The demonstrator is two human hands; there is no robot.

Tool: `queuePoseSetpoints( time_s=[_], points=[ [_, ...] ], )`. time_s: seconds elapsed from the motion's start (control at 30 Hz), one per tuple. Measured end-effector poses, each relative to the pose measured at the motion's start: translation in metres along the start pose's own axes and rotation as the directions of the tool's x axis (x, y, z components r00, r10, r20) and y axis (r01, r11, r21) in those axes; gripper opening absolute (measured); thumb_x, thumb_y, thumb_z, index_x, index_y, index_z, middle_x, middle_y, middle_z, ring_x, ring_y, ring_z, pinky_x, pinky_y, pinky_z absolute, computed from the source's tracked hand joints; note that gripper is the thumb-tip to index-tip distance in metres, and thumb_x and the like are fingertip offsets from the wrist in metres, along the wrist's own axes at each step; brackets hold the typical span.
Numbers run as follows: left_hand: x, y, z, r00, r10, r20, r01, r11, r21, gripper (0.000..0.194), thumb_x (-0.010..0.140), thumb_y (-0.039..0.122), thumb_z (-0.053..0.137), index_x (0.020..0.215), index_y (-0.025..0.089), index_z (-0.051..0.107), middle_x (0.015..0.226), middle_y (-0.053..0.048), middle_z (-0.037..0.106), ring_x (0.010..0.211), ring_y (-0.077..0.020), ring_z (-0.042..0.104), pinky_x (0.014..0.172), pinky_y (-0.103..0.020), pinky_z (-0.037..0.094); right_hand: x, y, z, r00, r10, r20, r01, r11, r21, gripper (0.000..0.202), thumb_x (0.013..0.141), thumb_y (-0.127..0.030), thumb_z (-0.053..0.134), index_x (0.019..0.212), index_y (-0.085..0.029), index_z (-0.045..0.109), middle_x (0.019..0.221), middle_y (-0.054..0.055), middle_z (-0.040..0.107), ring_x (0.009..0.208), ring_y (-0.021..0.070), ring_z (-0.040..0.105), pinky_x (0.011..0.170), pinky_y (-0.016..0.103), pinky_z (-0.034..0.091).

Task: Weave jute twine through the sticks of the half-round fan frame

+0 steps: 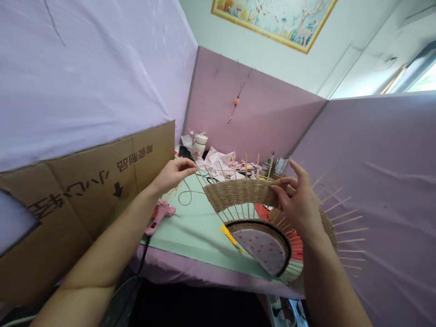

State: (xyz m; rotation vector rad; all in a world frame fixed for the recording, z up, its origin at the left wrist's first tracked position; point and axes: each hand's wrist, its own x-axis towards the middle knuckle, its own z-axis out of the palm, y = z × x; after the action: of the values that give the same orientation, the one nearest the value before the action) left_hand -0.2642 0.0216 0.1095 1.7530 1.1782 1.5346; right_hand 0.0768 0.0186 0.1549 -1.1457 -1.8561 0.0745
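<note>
One woven fan (238,193), held between right fingers (282,197)

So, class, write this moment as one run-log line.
left hand: pinching cord | right hand: gripping band | sticks: poking above band | glue gun: on table

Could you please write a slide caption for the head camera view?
Left hand pinches a thin strand while the right hand grips a curved woven band set with slender sticks.

Both hands (175,174) (301,206) pinched, bare forearms (117,245) apart
</note>
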Motion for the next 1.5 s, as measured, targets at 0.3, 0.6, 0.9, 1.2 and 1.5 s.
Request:
queuePoseSetpoints(
  time_s=[0.3,0.6,0.9,1.2,1.5],
  points=[
    [0.004,-0.005,0.003,0.964,-0.165,0.209,0.172,0.985,-0.02,0.029,0.074,0.043,0.068,0.084,0.016,0.067,0.076,-0.001,0.061,0.061,-0.0081,0.046,0.053,-0.021,0.035,-0.002,-0.002,-0.003,0.999,0.015,-0.031,-0.016,1.0,-0.027,0.071,0.084,-0.044,0.06,0.145,-0.023,0.031,0.094,0.006,0.065,0.055,0.0131,0.057,0.055,0.032,0.053],
    [0.002,0.012,-0.01,0.959,-0.14,0.246,0.125,0.989,0.078,0.027,0.076,0.041,0.064,0.083,0.015,0.068,0.075,-0.002,0.06,0.064,-0.01,0.048,0.057,-0.023,0.038,0.0,0.003,0.001,0.999,0.037,-0.026,-0.037,0.999,-0.005,0.068,0.083,-0.039,0.061,0.144,-0.025,0.032,0.094,0.004,0.065,0.057,0.0138,0.059,0.059,0.034,0.054],
    [-0.01,0.04,-0.018,0.965,-0.108,0.24,0.04,0.961,0.274,0.026,0.078,0.04,0.06,0.084,0.017,0.07,0.078,-0.002,0.064,0.068,-0.0121,0.053,0.06,-0.023,0.041,0.0,0.006,0.004,0.999,0.01,-0.04,-0.011,1.0,-0.029,0.067,0.084,-0.039,0.059,0.143,-0.022,0.033,0.093,0.006,0.066,0.066,0.0172,0.062,0.064,0.036,0.054],
    [-0.013,0.03,-0.007,0.976,-0.141,0.164,0.106,0.973,0.205,0.024,0.074,0.039,0.066,0.081,0.016,0.068,0.071,-0.001,0.059,0.063,-0.0113,0.05,0.058,-0.024,0.038,-0.003,0.0,0.003,0.998,0.025,-0.049,-0.028,0.998,-0.057,0.067,0.084,-0.04,0.061,0.142,-0.023,0.034,0.095,0.007,0.067,0.062,0.0155,0.061,0.064,0.035,0.053],
    [-0.008,0.035,0.0,0.978,-0.2,0.059,0.156,0.892,0.425,0.019,0.07,0.035,0.067,0.077,0.017,0.07,0.056,0.004,0.043,0.053,-0.0111,0.04,0.051,-0.025,0.028,-0.008,0.001,0.007,0.999,0.032,-0.021,-0.033,0.999,-0.042,0.067,0.085,-0.036,0.059,0.145,-0.026,0.031,0.1,0.007,0.066,0.063,0.0157,0.062,0.065,0.035,0.053]
  ],
)
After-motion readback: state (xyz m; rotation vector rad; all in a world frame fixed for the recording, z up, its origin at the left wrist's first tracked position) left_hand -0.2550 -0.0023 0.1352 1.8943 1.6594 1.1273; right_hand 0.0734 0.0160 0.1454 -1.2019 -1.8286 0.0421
